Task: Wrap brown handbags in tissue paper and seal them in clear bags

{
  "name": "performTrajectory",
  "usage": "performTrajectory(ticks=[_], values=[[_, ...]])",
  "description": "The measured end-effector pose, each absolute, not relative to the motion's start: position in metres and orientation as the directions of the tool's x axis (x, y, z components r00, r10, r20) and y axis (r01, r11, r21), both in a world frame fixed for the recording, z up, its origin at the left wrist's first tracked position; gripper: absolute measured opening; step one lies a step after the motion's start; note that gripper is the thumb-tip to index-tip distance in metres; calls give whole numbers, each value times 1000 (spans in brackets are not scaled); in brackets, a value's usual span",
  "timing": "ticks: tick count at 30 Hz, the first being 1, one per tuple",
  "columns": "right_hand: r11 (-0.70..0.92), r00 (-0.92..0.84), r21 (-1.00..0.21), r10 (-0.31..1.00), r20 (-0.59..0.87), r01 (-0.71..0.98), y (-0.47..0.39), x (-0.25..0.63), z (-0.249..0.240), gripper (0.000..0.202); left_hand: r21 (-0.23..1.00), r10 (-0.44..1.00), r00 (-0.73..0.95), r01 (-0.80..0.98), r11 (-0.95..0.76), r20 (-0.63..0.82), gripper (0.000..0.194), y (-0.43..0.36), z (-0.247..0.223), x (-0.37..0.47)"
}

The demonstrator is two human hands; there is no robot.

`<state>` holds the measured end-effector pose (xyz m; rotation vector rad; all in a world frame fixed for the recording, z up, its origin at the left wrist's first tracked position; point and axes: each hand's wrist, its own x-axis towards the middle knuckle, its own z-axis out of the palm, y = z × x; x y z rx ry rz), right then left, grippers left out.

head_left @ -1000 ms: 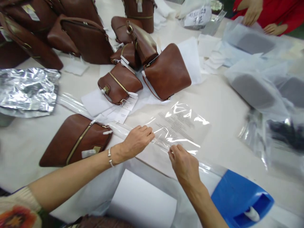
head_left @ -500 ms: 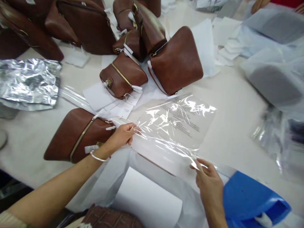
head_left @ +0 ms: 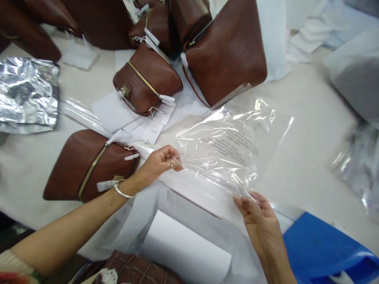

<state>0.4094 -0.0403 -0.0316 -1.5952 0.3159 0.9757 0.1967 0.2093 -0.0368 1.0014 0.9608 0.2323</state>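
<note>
A clear plastic bag (head_left: 227,138) with printed text stretches over the table between my hands. My left hand (head_left: 166,159) pinches its near left corner, and my right hand (head_left: 257,209) pinches the near right corner. Left of my left hand lies a brown leather bag (head_left: 91,167) with a gold zip and white wrapping on its fittings. Beyond the plastic sit a small brown bag (head_left: 148,79) with paper tags and a larger brown bag (head_left: 227,55). The far side of the plastic reaches the larger bag's lower edge.
Silver foil packaging (head_left: 28,94) lies at the left. More brown bags (head_left: 94,23) stand at the back left. A curved white sheet (head_left: 186,248) is near my body, a blue plastic bag (head_left: 328,248) at the lower right. Wrapped items (head_left: 355,79) lie at the right.
The view has moved closer to the table. The plastic bag's far part has lifted and spread to the right, while both hands keep hold of its near edge.
</note>
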Motion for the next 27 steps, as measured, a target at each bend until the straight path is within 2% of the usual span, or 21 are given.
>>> performTrajectory(ticks=[3,5,8,10,15,22,25,27], values=[[-549,641,-665,276,-716,-507,-47,401,-39,56,796,485,632,450,405,-604,25,204,-47,185],[-703,663,-620,283,-693,-348,-51,397,-38,56,822,456,693,536,191,-558,22,201,-45,177],[-800,651,-582,365,-665,-147,-59,392,-33,49,817,383,781,567,-106,-493,27,196,-33,167],[-804,617,-586,412,-670,-100,-63,389,-30,44,786,336,791,589,-189,-512,29,190,-25,163],[-810,554,-569,413,-723,-139,-67,380,-31,41,741,341,754,642,-198,-561,32,179,-22,155],[-777,389,-486,336,-858,-400,-74,367,-29,46,746,303,743,653,-133,-597,37,181,-27,154],[-780,417,-449,268,-869,-435,-83,358,-26,45,752,304,735,654,-81,-607,38,180,-20,154],[-799,485,-466,257,-836,-380,-91,351,-23,47,750,315,720,660,-35,-619,40,176,-16,149]])
